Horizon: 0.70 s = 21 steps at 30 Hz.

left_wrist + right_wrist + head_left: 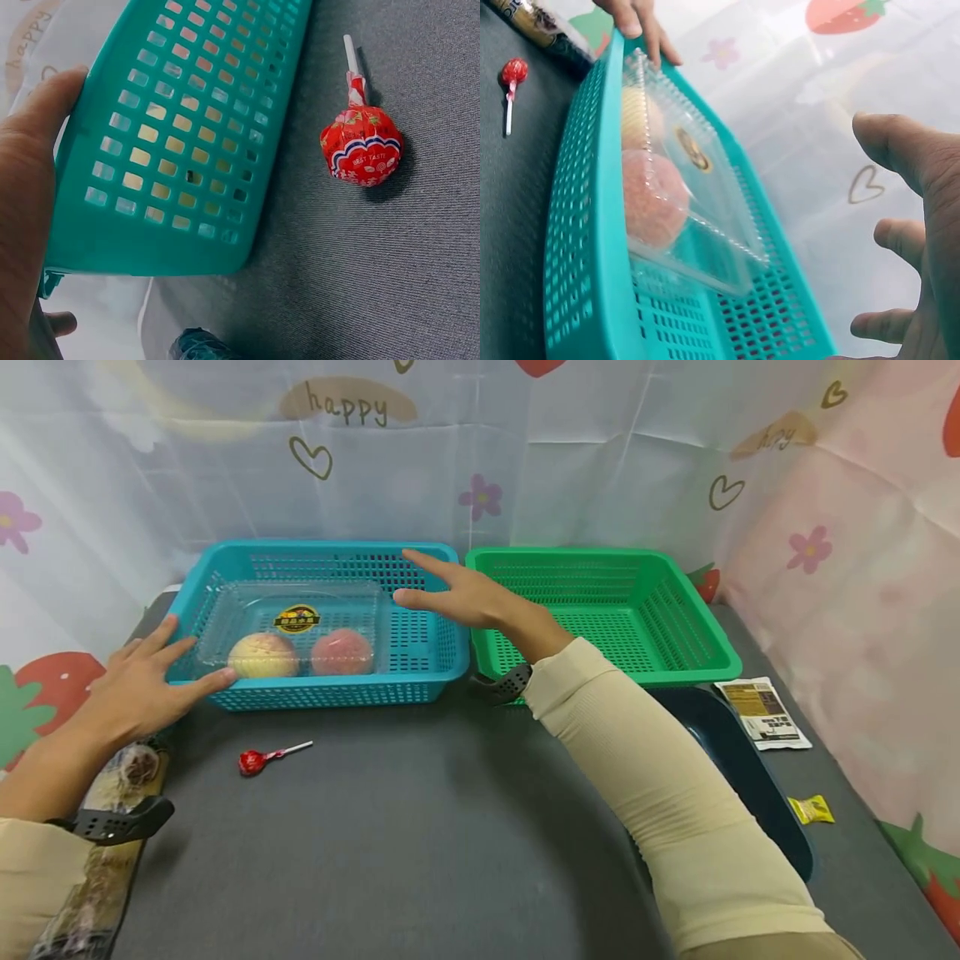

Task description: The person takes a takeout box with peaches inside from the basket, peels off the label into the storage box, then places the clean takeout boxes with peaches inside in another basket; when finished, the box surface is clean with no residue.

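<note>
A clear plastic box [352, 597] with a black-and-gold label lies in the blue basket [322, 693]. Through its plastic show two round fruits that look like peaches, a pale yellow one [262, 656] and a pink one [342, 652]. My left hand [138, 685] is at the basket's left end, fingers spread, its thumb by the rim in the left wrist view. Above the basket's right part, my right hand [468, 597] hovers with fingers extended and nothing in it. A red-wrapped lollipop [364, 146] lies on the grey table in front of the basket.
A green basket [600, 678] stands right of the blue one. Partly under my right sleeve is a dark blue tray [780, 827]. Beyond it lie a white-and-gold packet [765, 714] and a yellow-wrapped candy [812, 810]. A long printed bag [93, 893] lies beneath my left forearm.
</note>
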{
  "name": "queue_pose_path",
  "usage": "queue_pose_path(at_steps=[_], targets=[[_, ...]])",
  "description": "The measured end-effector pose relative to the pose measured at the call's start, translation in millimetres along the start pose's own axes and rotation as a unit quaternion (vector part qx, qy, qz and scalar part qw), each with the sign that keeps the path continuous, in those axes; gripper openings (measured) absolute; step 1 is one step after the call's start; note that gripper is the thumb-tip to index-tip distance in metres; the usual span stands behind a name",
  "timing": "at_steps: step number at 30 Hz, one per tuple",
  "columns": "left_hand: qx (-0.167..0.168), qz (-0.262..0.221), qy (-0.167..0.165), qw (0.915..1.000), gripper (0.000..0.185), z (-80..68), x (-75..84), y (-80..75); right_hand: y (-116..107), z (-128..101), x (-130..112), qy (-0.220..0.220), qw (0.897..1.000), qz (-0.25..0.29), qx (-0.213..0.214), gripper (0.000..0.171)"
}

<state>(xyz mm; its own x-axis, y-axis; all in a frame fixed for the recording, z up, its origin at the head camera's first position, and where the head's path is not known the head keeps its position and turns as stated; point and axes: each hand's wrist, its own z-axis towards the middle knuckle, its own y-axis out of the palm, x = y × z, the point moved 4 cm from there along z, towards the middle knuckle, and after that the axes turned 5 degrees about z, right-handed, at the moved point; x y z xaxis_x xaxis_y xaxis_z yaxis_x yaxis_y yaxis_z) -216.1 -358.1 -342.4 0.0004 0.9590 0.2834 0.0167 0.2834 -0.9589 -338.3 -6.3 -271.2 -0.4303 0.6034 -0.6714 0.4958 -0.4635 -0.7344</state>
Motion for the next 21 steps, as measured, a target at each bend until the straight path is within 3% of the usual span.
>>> queue_pose_path(at_steps=[21], targets=[[0.028,-0.001,0.002,0.9996,0.091,-2.9,1.6,3.1,55.5,44.9,-1.3,0.032,0.998,0.045,-0.033,0.081]])
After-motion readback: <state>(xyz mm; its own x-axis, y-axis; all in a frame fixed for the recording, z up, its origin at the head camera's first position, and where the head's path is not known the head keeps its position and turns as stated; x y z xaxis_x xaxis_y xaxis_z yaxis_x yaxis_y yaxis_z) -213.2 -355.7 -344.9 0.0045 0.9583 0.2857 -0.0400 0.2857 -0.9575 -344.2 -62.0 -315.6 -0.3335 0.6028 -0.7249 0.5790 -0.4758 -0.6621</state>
